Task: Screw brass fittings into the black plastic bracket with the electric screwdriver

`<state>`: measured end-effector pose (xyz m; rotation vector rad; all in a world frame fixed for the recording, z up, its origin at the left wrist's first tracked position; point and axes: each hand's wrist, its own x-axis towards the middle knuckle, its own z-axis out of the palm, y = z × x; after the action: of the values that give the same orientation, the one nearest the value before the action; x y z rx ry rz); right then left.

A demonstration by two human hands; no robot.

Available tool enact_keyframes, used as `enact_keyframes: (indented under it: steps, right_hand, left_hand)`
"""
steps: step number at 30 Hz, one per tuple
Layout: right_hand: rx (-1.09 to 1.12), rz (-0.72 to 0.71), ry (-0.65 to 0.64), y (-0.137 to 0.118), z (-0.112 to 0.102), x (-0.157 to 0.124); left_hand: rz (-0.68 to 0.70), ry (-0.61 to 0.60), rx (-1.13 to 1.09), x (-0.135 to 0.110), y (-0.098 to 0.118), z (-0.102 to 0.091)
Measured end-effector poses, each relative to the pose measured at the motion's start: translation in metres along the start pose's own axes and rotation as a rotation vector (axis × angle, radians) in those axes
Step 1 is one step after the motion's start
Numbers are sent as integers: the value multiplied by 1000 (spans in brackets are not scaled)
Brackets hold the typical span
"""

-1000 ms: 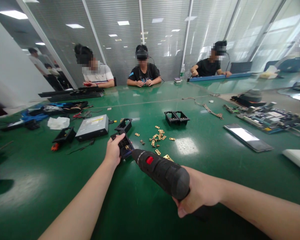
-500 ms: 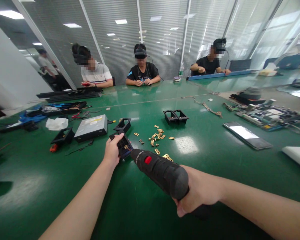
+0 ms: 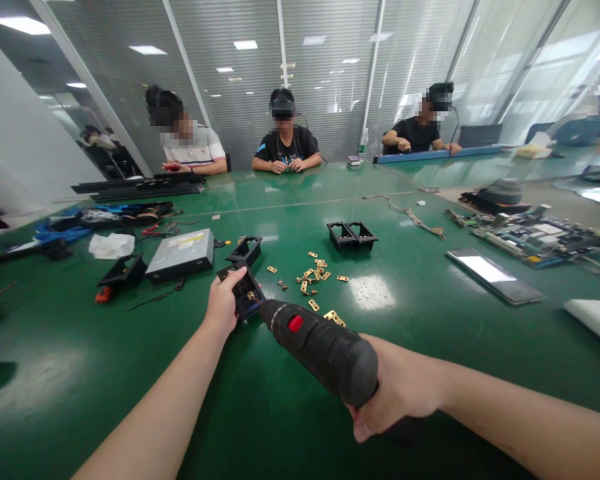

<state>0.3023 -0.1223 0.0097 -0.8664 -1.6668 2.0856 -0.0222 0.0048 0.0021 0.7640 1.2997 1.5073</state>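
My left hand (image 3: pixel 223 300) grips a black plastic frame (image 3: pixel 249 308), tilted up off the green table, thumb over its upper edge. Inside the frame a small brass piece shows. Wrapped round the handle of a black power drill (image 3: pixel 325 347) with a red switch is my right hand (image 3: pixel 393 383). The drill's nose points left at the frame's inside; its bit tip is too small to make out clearly. Several brass plates (image 3: pixel 314 305) and small screws (image 3: pixel 283 285) lie scattered just beyond the drill. Behind the held frame stands another black frame (image 3: pixel 245 249).
A pair of black frames (image 3: pixel 353 235) sits farther back. On the left lie a silver disc drive (image 3: pixel 181 253), a crumpled tissue (image 3: pixel 112 245) and another black frame (image 3: pixel 125 273). On the right are a phone (image 3: pixel 495 275) and circuit boards (image 3: pixel 545 233). Three people sit across the table.
Both hands, the frame and the drill keep nearly the same place. The view has shifted very slightly. In the background at far left, a standing person is no longer seen upright.
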Motion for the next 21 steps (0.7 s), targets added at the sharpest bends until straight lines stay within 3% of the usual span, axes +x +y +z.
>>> enact_keyframes:
  steps: [21]
  right_hand:
    - [27,-2,13,3,3,-3]
  left_hand:
    - [-14,-9,-15,0,0,1]
